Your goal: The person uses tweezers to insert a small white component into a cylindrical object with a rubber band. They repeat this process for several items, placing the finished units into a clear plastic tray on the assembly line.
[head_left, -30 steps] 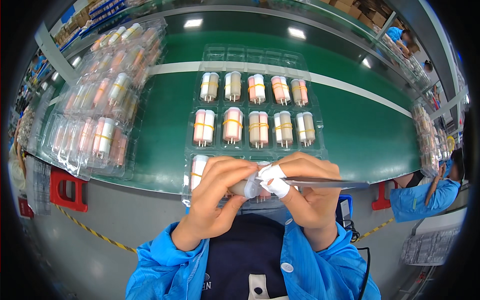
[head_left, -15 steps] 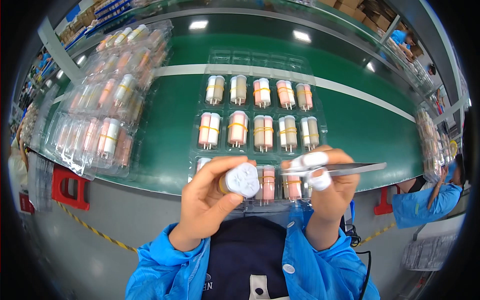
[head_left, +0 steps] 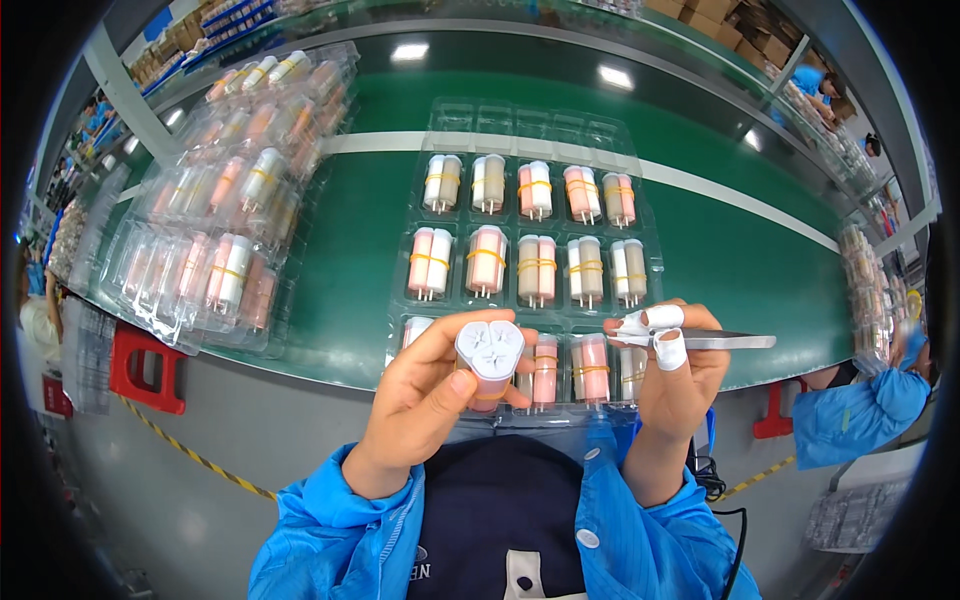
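Observation:
My left hand (head_left: 412, 412) grips a bundle of cylinders (head_left: 490, 348), its white three-lobed end cap turned up and a pinkish body below. To the right, my right hand (head_left: 682, 388) holds metal tweezers (head_left: 735, 341), tips pointing left toward the bundle but apart from it. White coverings wrap some right-hand fingertips. Under and beyond both hands lies a clear plastic tray (head_left: 525, 122) with rows of pink, white and grey cylinder bundles (head_left: 487, 262), each bound by a yellow band, metal pins toward me. My hands hide part of the nearest row.
Stacked clear trays (head_left: 185, 275) of similar bundles stand at the left of the green tabletop (head_left: 745, 260). Beneath it is a red stool (head_left: 147, 368). At the far right sits a co-worker in blue (head_left: 860, 415), beside more stacked trays (head_left: 868, 270).
My left hand has tilted the bundle more upright, so its cap faces up and its body shows below. My right hand and the tweezers have shifted slightly right, away from the bundle.

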Motion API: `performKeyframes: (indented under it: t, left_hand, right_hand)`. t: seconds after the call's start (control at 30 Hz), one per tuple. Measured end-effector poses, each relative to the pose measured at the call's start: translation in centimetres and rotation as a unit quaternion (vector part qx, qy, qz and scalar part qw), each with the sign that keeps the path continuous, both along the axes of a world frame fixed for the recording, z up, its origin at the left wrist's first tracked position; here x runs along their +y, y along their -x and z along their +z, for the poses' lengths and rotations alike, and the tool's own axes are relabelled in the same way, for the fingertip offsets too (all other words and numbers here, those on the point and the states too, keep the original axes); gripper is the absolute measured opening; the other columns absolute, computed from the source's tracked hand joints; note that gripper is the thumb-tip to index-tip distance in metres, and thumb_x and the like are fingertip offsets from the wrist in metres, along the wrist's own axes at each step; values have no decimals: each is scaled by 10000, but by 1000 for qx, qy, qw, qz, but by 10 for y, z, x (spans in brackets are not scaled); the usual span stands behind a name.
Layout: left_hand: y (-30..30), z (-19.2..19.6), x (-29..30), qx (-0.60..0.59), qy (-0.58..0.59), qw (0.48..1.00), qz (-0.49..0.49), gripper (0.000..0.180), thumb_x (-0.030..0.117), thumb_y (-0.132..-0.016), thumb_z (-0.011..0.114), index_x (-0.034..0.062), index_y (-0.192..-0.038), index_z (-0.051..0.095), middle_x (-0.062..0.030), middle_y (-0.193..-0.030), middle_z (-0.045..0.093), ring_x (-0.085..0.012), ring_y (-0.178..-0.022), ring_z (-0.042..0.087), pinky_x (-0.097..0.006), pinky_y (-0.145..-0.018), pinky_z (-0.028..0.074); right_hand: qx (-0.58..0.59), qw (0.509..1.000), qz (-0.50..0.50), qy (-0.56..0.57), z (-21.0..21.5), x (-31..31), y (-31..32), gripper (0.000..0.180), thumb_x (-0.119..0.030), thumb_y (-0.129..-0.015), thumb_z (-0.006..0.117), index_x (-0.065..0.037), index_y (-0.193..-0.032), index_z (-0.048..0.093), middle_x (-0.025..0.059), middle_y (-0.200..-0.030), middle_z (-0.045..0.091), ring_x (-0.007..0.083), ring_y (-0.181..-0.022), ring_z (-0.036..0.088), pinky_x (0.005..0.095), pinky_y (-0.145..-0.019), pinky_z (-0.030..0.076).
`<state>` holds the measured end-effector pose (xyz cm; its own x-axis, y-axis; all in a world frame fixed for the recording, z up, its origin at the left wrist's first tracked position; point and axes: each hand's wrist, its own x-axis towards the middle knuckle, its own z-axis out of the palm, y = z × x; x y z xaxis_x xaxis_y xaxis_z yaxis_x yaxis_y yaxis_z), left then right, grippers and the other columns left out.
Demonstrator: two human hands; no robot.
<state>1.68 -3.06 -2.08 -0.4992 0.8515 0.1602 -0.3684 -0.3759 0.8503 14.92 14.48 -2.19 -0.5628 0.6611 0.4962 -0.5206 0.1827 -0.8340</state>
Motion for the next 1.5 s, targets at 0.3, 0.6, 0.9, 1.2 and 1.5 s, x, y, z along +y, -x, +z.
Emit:
performKeyframes:
  t: [0.3,0.6,0.9,1.2,1.5]
  left_hand:
    - [8,-7,-3,-54,-56,996,-50,508,215,-946,518,-53,-1348,359,-251,-1290,486,-277,-1132,546,-382,-849,523]
    - [34,-4,-6,164,-60,981,88,443,-31,-815,601,-56,-1236,465,-216,-1228,534,-263,-1169,512,-349,-914,464]
    - [61,1,-3,312,13,934,176,415,-111,-669,640,-37,-1073,579,-195,-1125,600,-285,-1053,560,-356,-879,471]
    - [73,-1,3,361,18,910,204,407,-120,-606,634,-34,-1003,606,-187,-1090,619,-287,-992,573,-347,-823,483]
    - [54,-1,2,297,9,939,172,515,-35,-693,757,-45,-1139,500,-179,-1117,550,-227,-1025,582,-335,-839,524]
  right_hand:
    - [39,999,-24,27,6,4,-1,93,8,-865,573,54,-946,578,141,-876,626,255,-812,669,387,-756,559]
    - [-78,928,-346,-114,-46,73,-27,160,-60,-914,569,75,-999,581,164,-906,650,224,-813,664,315,-744,560]
    - [-145,899,-401,-97,-54,90,-31,176,-83,-914,588,70,-1002,597,132,-875,651,174,-798,648,283,-740,550]
    - [-146,892,-420,-84,-55,90,-31,177,-84,-911,598,67,-1003,600,132,-879,651,170,-797,644,278,-742,545]
    - [-145,907,-387,-85,-53,87,-34,159,-72,-907,596,57,-1000,602,131,-891,651,171,-814,649,276,-739,547]
